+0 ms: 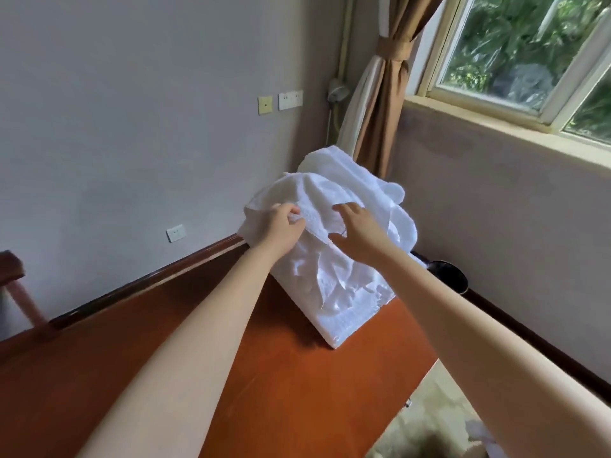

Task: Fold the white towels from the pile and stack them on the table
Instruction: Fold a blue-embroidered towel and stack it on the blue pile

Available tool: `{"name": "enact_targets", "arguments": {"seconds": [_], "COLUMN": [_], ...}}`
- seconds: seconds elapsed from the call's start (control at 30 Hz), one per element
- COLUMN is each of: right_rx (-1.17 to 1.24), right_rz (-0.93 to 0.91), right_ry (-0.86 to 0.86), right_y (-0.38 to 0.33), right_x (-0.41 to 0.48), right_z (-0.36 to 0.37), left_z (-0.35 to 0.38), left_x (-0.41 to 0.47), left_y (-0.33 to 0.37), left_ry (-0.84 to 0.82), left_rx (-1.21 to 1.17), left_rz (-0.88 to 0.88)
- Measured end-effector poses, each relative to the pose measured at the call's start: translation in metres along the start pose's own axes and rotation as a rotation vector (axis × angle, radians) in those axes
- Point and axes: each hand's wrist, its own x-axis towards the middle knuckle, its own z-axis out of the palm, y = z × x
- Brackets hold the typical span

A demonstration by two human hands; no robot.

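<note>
Reaching out, both bare forearms cross the near end of the table (291, 398). The wood here is uncovered, and I read it as the room kept for folding and stacking. No folded stack is in view, so I judge the task to be at its very start.

Left hand (283, 230): fingers curled, pinching a bunched edge of the top towel (317, 200) between thumb and fingertips. The grip sits at a hem, likely so the cloth can be drawn free and shaken flat.

Right hand (359, 239): fingers spread and nearly straight, thumb out, gripping nothing. It hovers over the cloth or lightly touches it; I cannot tell which. It is probably hunting for the matching edge.

Pile of white towels (347, 285): heaped at the table's far corner, crumpled on top and squarer below, its base running close to the right edge.

Beyond: a dark round bin (451, 276) low behind the pile. A tied brown curtain (386, 104) hangs in the room corner, with a window (529, 54) to the right. Part of a chair (13, 276) shows at far left.
</note>
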Motion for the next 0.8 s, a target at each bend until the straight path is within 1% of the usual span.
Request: {"name": "enact_targets", "arguments": {"seconds": [0.1,0.17,0.23,0.3,0.37,0.53,0.6,0.67,0.73,0.8], "right_rx": [0.032,0.116,0.159,0.194,0.228,0.197,0.287,0.493,0.678,0.775], "right_rz": [-0.079,-0.114,-0.169,-0.225,-0.260,-0.247,-0.268,-0.265,-0.289,-0.330], "right_ry": [0.009,-0.026,-0.058,-0.077,-0.073,-0.054,0.020,0.056,0.035,-0.045], "right_y": [0.030,0.049,0.065,0.074,0.077,0.076,0.073,0.071,0.071,0.074], "right_x": [0.032,0.050,0.066,0.081,0.094,0.105,0.107,0.108,0.105,0.099], "right_z": [0.004,0.004,0.004,0.004,0.007,0.020,0.018,0.011,0.002,-0.006], "left_z": [0.018,0.028,0.038,0.046,0.053,0.058,0.056,0.055,0.053,0.049], "left_x": [0.026,0.041,0.052,0.058,0.057,0.055,0.059,0.064,0.071,0.076], "left_y": [0.007,0.013,0.019,0.023,0.027,0.026,0.026,0.032,0.040,0.047], "left_ry": [0.085,0.145,0.113,0.071,0.088,0.118,0.163,0.228,0.276,0.311], "left_rx": [0.065,0.121,0.191,0.181,0.107,0.157,0.065,-0.121,-0.334,-0.484], "left_rz": [-0.017,-0.126,-0.272,-0.387,-0.420,-0.482,-0.547,-0.651,-0.725,-0.738]}}
